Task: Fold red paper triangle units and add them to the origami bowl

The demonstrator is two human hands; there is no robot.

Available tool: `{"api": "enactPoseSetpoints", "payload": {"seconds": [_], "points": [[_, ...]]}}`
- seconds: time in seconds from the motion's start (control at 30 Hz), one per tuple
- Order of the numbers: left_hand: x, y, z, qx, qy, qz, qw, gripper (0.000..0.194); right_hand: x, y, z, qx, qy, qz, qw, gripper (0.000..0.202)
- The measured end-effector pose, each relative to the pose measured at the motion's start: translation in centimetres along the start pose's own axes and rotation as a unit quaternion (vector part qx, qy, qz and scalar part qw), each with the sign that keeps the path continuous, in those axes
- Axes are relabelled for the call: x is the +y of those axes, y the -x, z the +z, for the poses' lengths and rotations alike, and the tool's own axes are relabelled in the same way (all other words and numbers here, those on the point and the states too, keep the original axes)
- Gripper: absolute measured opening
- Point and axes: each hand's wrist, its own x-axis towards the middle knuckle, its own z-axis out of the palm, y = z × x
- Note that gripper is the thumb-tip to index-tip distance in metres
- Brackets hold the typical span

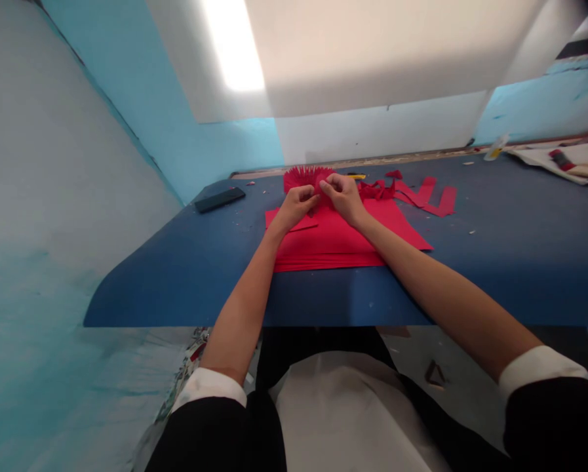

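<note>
Both of my hands meet above a stack of red paper sheets [333,242] on the blue table. My left hand [297,202] is closed in a pinch at the left side of a small piece of red paper [324,202]. Thumb and fingers of my right hand [343,196] pinch the same piece from the right. My fingers hide much of it, so its exact shape is unclear. Just behind the hands stands a spiky, pleated red paper form [298,177]. A smaller red paper piece [301,225] lies on the stack below my left hand.
Red paper strips [434,200] and folded red pieces [378,190] lie to the right. A yellow cutter [356,176] is behind my right hand, a dark phone-like slab [219,200] at left. A small bottle [497,148] stands far right. The blue table [176,275] ends near my lap.
</note>
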Motion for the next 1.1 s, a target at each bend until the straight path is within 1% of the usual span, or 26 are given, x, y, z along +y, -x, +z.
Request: {"api": "enactPoseSetpoints", "payload": {"seconds": [0.13, 0.23, 0.3, 0.37, 0.47, 0.53, 0.67, 0.77, 0.83, 0.9, 0.97, 1.03, 1.1], "points": [[0.3, 0.3, 0.0, -0.019, 0.0, -0.024, 1.0, 0.035, 0.0, 0.0, -0.1, -0.054, 0.021, -0.004, 0.998, 0.059], [0.8, 0.6, 0.0, -0.027, 0.0, -0.041, 0.999, 0.033, -0.3, -0.1, -0.1, -0.075, -0.016, -0.006, 0.997, 0.053], [1.0, 0.6, 0.0, -0.03, 0.008, -0.048, 0.998, 0.034, -0.5, -0.1, -0.2, -0.075, -0.06, 0.02, 0.995, 0.045], [1.1, 0.6, -0.1, -0.045, 0.012, -0.052, 0.998, 0.035, -0.8, -0.1, -0.2, -0.071, -0.097, 0.05, 0.991, 0.037], [1.0, 0.6, -0.2, -0.07, 0.007, -0.044, 0.997, 0.04, -0.8, -0.2, -0.3, -0.054, -0.103, 0.06, 0.991, 0.024], [1.0, 0.6, -0.2, -0.077, 0.003, -0.029, 0.997, 0.041, -0.6, -0.4, -0.3, -0.038, -0.081, 0.054, 0.995, 0.023], [0.6, 0.6, -0.1, -0.073, -0.01, -0.008, 0.997, 0.037, 0.4, -0.7, -0.2, -0.019, -0.049, 0.028, 0.998, 0.027], [0.0, 0.3, -0.2, -0.046, 0.0, -0.002, 0.999, 0.037, 1.2, -0.9, -0.3, -0.003, -0.058, 0.008, 0.998, 0.023], [-0.4, 0.1, -0.4, -0.009, 0.018, 0.001, 1.0, 0.038, 1.5, -0.9, -0.5, 0.014, -0.068, -0.001, 0.998, 0.017], [-0.8, -0.2, -0.7, 0.039, 0.041, -0.002, 0.998, 0.039, 1.5, -0.8, -0.6, 0.017, -0.065, -0.018, 0.998, 0.011], [-1.0, -0.4, -0.8, 0.074, 0.063, -0.008, 0.995, 0.041, 1.4, -0.6, -0.5, -0.003, -0.039, -0.056, 0.998, 0.007], [-1.1, -0.5, -0.9, 0.09, 0.076, -0.016, 0.993, 0.042, 1.1, -0.3, -0.3, -0.03, -0.004, -0.101, 0.994, 0.006], [-0.9, -0.4, -0.9, 0.102, 0.077, -0.028, 0.991, 0.043, 1.0, -0.1, 0.1, -0.048, 0.016, -0.127, 0.991, 0.006]]}}
